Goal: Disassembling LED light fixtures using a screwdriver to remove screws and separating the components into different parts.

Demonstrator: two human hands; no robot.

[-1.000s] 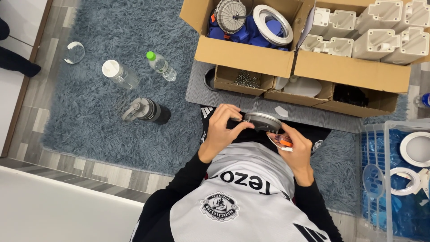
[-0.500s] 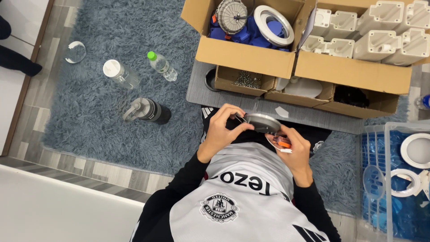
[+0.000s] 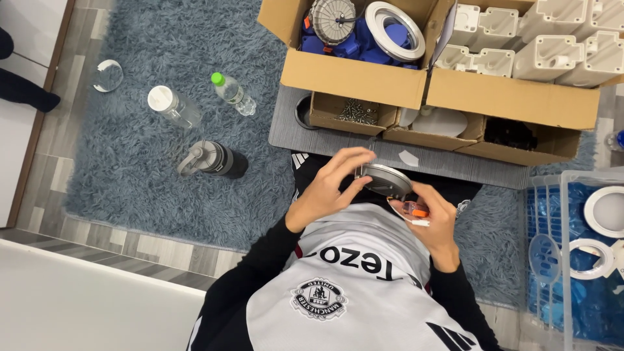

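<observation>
My left hand [image 3: 322, 192] grips a round grey disc-shaped fixture [image 3: 388, 180] by its left rim, fingers spread over its edge, just above my lap. My right hand [image 3: 439, 224] is at the disc's lower right and pinches a small orange and clear plastic piece [image 3: 416, 209] against it. Both hands are close together over my white and black shirt. The underside of the disc is hidden.
Two open cardboard boxes stand ahead: one [image 3: 354, 78] with round grilles and rings, one [image 3: 513, 101] with white housings. A small tray of screws [image 3: 354, 112] sits on a grey mat [image 3: 286, 130]. Three bottles [image 3: 214, 159] lie on the blue rug. A clear bin [image 3: 552, 195] is at right.
My left fingers have shifted slightly on the disc's rim. Both hands and the disc stay in nearly the same place.
</observation>
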